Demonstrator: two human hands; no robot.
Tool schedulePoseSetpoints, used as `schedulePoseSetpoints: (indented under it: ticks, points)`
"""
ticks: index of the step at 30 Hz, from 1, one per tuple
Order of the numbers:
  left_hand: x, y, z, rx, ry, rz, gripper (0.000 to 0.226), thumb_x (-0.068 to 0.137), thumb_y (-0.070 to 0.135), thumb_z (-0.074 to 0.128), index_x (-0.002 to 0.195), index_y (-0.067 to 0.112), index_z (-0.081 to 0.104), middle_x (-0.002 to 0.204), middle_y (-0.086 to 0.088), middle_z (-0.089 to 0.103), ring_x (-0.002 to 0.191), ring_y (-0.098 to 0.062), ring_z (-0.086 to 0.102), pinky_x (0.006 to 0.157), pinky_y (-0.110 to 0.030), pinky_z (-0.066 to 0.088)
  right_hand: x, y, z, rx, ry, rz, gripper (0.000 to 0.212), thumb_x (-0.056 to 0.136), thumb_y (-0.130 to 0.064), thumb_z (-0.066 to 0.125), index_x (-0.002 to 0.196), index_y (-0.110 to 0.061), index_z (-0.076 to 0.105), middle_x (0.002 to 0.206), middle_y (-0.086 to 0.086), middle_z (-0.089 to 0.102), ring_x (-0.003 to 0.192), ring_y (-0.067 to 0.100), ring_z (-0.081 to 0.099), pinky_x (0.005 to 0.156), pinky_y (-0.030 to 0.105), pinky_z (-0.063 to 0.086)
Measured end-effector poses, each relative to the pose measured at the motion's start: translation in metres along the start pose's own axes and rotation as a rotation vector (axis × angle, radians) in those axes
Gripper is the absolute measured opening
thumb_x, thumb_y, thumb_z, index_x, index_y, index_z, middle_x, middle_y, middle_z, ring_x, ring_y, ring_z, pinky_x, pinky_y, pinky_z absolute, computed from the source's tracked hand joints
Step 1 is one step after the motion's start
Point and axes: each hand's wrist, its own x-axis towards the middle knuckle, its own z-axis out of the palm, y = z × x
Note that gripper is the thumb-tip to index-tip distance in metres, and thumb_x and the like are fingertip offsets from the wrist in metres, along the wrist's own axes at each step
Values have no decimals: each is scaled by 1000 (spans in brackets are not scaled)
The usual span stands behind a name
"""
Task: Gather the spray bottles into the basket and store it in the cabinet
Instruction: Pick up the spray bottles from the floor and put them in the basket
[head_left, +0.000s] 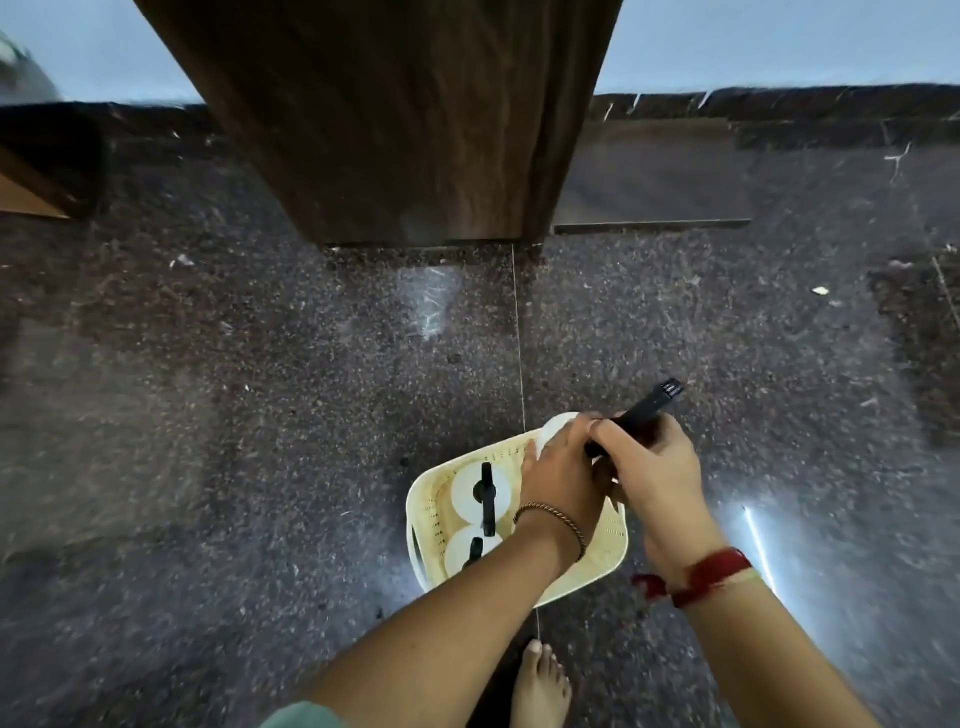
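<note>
A cream plastic basket (434, 512) sits on the dark speckled floor in front of me. Two white spray bottles with black trigger heads stand inside it, one (470, 493) behind the other (460, 551). A third white spray bottle (553, 426) is held over the basket's far right corner. My left hand (563, 467) wraps its white body, and my right hand (652, 467) grips its black trigger head, whose nozzle points up and right. Most of that bottle is hidden by both hands.
A dark wooden cabinet door or panel (395, 119) stands straight ahead. A bare foot (540, 686) is just behind the basket. A small white scrap (820, 291) lies on the floor at right. Glare streaks the floor near my right wrist.
</note>
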Motion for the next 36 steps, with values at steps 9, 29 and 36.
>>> schedulePoseSetpoints:
  ticks: [9,29,36]
  points:
    - [8,-39,28,307,-194,-10,45,89,8,36,132,23,36,128,6,47,121,-15,46,111,-45,26,28,43,13,-237,88,67,33,54,-45,61,80,-25,55,84,-7,64,79,14,62,75,35,54]
    - [-1,-99,19,341,-183,-220,60,93,47,34,142,13,26,148,-6,32,141,-21,20,117,-41,5,55,81,40,-208,85,179,13,69,-16,66,77,-21,58,76,1,67,69,20,64,75,41,57]
    - [-26,-106,35,702,-318,-3,71,87,57,33,143,16,22,155,-9,16,145,-27,-3,99,-48,-34,81,80,43,-317,65,134,19,64,-19,68,81,-18,60,64,-2,66,56,9,60,55,23,48]
